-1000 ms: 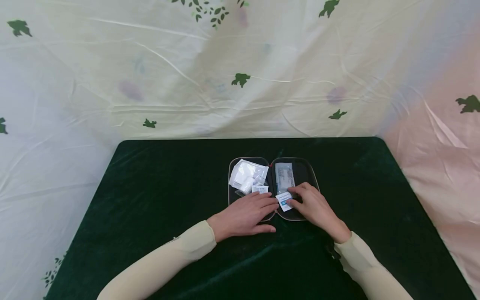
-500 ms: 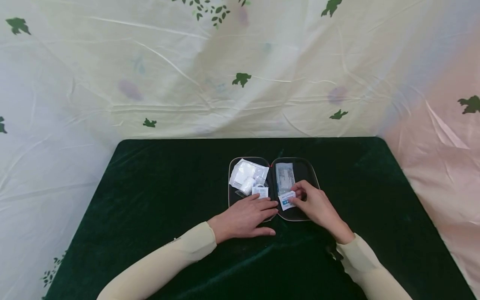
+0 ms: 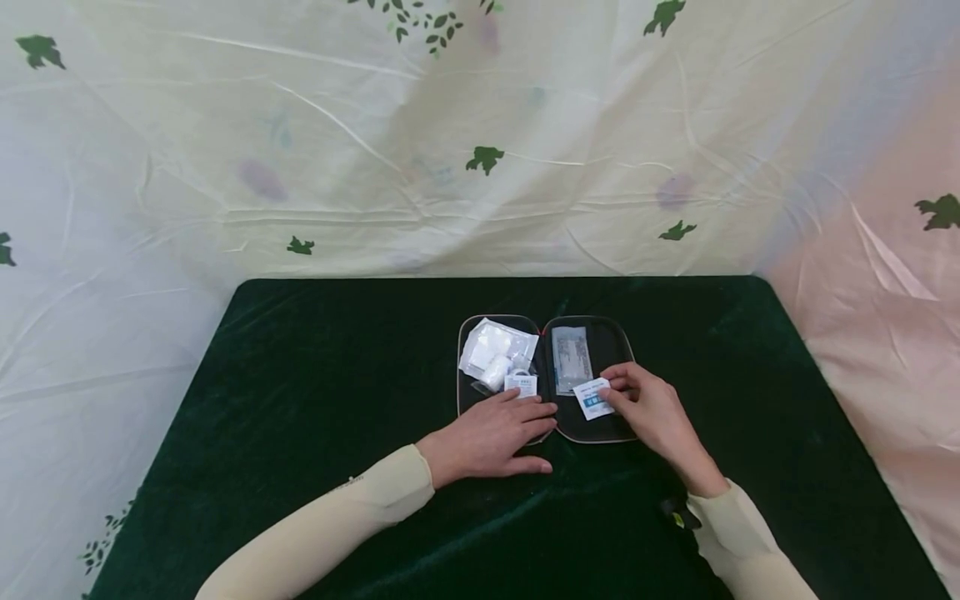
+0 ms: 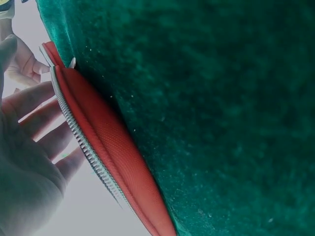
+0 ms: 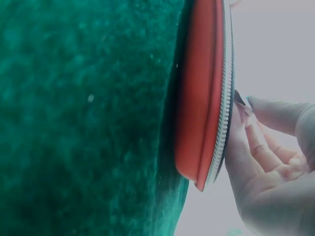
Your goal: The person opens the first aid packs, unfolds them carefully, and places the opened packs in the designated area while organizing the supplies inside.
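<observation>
An unfolded zip case, black inside and red outside, lies on the table. My right hand pinches a small white and blue sachet between thumb and fingers over the case's right half. My left hand lies with straight fingers across the near rim of the left half. In the left wrist view those fingers reach over the zipper edge. White packets, a white roll and another small white sachet lie in the left half. A long clear packet lies in the right half.
Dark green velvet cloth covers the table under the case. A pale curtain with green leaf and bird prints hangs behind and at both sides. A small dark object shows beside the right sleeve.
My right hand has drawn the small sachet to the right, away from the case's fold, and more of the long packet's lower end now shows. My left hand has stayed nearly still.
</observation>
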Demonstrator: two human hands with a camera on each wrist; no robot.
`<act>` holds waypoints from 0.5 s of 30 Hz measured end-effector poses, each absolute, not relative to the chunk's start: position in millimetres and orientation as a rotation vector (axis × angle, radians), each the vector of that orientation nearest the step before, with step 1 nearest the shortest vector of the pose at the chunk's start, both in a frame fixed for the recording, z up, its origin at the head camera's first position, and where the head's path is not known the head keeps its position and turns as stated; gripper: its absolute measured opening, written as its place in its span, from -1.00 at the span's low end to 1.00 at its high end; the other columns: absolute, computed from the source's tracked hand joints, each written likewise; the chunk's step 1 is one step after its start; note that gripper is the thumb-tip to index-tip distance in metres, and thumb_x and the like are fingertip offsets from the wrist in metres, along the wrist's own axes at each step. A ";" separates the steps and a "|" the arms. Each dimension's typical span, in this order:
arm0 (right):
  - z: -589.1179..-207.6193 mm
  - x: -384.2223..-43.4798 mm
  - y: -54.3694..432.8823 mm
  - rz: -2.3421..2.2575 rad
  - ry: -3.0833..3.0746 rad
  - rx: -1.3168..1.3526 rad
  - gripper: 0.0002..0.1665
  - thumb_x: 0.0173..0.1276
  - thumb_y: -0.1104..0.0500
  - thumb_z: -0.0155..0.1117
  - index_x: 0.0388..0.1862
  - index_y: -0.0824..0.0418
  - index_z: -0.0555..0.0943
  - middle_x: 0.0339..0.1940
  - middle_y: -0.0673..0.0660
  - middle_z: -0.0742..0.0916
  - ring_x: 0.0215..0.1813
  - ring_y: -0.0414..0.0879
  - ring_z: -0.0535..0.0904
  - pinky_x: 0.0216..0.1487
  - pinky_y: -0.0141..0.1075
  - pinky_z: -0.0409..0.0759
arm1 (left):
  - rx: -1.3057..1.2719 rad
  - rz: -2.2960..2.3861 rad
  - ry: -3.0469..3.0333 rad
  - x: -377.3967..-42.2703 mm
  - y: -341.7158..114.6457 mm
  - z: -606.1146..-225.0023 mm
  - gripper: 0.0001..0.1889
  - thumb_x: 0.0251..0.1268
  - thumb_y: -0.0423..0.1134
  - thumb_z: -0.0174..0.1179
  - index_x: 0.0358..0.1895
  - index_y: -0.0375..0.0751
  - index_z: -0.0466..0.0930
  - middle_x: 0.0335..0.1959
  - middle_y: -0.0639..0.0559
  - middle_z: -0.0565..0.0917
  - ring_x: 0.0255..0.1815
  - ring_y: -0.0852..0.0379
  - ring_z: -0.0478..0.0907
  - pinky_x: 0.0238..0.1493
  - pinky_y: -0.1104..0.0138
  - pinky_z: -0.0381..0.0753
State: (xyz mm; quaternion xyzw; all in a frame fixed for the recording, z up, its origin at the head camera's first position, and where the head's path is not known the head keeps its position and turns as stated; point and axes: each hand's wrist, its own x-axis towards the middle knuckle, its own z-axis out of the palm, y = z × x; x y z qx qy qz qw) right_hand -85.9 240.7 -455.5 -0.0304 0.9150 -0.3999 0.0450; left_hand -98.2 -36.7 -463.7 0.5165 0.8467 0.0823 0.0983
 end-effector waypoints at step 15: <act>-456.0 -78.5 259.1 -1.293 2.778 -0.018 -0.67 0.52 0.18 0.33 0.15 0.30 0.54 -0.06 0.24 0.68 -0.18 -0.02 0.66 -0.27 -0.40 0.64 | 1.537 0.233 2.517 -97.6 -35.9 -466.1 -0.30 0.55 0.36 -0.08 0.50 -0.01 0.44 0.57 0.02 0.36 0.59 0.06 0.25 0.59 0.04 0.15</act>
